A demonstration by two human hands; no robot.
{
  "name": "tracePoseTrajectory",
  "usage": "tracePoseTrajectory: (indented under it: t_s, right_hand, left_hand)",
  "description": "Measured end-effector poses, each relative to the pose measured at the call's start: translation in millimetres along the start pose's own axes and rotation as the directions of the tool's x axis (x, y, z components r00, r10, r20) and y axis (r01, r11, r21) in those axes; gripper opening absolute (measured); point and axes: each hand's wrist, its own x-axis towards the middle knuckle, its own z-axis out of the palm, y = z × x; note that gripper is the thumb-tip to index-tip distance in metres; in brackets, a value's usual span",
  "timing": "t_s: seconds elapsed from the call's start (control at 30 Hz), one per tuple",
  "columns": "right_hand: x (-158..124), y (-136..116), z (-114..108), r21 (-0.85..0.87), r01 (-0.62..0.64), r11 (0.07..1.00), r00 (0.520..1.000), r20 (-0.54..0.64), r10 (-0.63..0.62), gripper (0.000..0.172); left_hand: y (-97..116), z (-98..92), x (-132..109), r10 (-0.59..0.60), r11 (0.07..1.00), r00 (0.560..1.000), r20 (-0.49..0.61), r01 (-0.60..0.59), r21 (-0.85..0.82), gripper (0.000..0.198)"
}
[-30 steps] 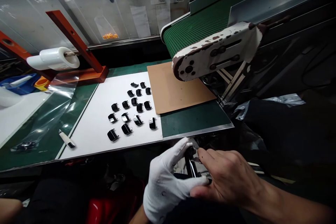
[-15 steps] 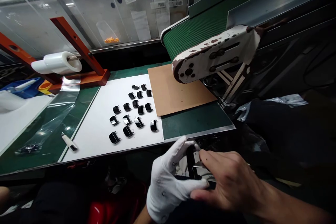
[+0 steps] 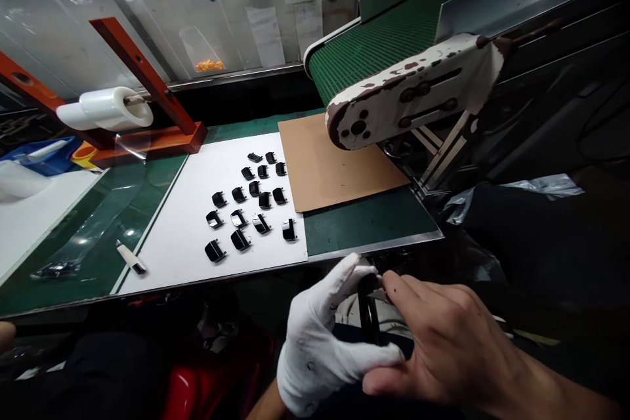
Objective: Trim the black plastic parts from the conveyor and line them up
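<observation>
My left hand [image 3: 315, 341], in a white glove, grips a thin black plastic piece [image 3: 367, 312] between its fingertips and thumb, in front of the table's edge. Bare, my right hand [image 3: 447, 335] meets it from the right, index finger at the piece's upper end and thumb near the gloved thumb. A small metal blade is pinched in the right fingers; now it is mostly hidden behind them. Several glossy black plastic pieces [image 3: 214, 251] lie spread over a white sheet [image 3: 172, 230] on the table.
A brown cardboard sheet [image 3: 344, 170] lies below the end of a green conveyor belt [image 3: 384, 52]. To the left are a white-handled cutter [image 3: 130, 257] and a roll of clear film [image 3: 115, 108] on an orange stand [image 3: 147, 79]. A red object [image 3: 182, 394] shows below the table.
The right index finger has shifted up toward the upper end of the black piece, and the blade that showed across its middle is now mostly hidden. The view has tilted slightly.
</observation>
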Motion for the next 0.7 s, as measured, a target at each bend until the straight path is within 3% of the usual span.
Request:
tracePoseTrajectory:
  t_s: [0.37, 0.7]
  right_hand:
    - [-1.0, 0.7, 4.6, -0.044, 0.038, 0.998, 0.999, -0.008, -0.038, 0.08]
    - [-0.5, 4.6, 6.4, -0.044, 0.08, 0.996, 0.997, 0.024, -0.079, 0.078]
  left_hand:
    - [6.7, -1.6, 4.6, -0.008, 0.986, 0.997, -0.08, 0.021, 0.167, 0.078]
    - [3.8, -4.2, 4.0, -0.021, 0.959, 0.997, -0.072, 0.041, 0.281, 0.079]
